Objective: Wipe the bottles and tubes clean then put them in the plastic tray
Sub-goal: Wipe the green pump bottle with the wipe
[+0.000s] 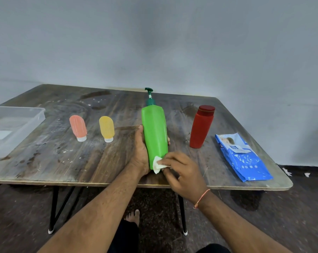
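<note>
The table was worn, stained wood grain; the green bottle smooth glossy plastic; the tray at its left edge clear plastic.

dim soft light, warped edges

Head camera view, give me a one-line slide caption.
Left hand holds green pump bottle; right hand wipes its base with a white wipe.

Single head cam, wide-angle, looks fwd/down from table's near edge; far edge and wall in view.
</note>
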A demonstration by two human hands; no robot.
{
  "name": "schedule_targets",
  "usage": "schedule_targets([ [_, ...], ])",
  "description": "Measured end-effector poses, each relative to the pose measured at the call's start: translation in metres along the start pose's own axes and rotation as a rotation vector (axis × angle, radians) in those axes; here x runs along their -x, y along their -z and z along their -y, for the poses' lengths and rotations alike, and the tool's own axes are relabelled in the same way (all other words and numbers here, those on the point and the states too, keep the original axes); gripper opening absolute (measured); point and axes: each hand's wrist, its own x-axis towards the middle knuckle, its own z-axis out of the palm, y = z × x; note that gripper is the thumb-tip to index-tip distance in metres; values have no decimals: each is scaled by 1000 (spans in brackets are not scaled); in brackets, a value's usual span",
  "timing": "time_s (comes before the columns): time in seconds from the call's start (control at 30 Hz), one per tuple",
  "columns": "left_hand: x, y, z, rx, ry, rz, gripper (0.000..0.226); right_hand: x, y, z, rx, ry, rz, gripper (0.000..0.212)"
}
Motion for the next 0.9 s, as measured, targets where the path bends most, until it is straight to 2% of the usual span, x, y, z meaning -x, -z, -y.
schedule_targets([
  [0.23, 1, -1, 1, 19, -14, 27, 88, -11, -5, -11, -29, -249, -157, 25],
  [0.43, 0, 3, -1, 62, 0, 14, 93, -9, -6, -4, -139, -216, -156, 27],
  [0.63, 1, -1, 1, 37, -7, 30, 93, -10, -9, -9, -195, -369, -223, 19],
  [0.8, 2, -5, 2, 0, 41, 12, 92, -10, -7, -8, -259, -381, -231, 23],
  [0.9, 4, -6, 1, -13, 36, 47, 91, -9, -6, -7, -272, -390, -232, 16],
])
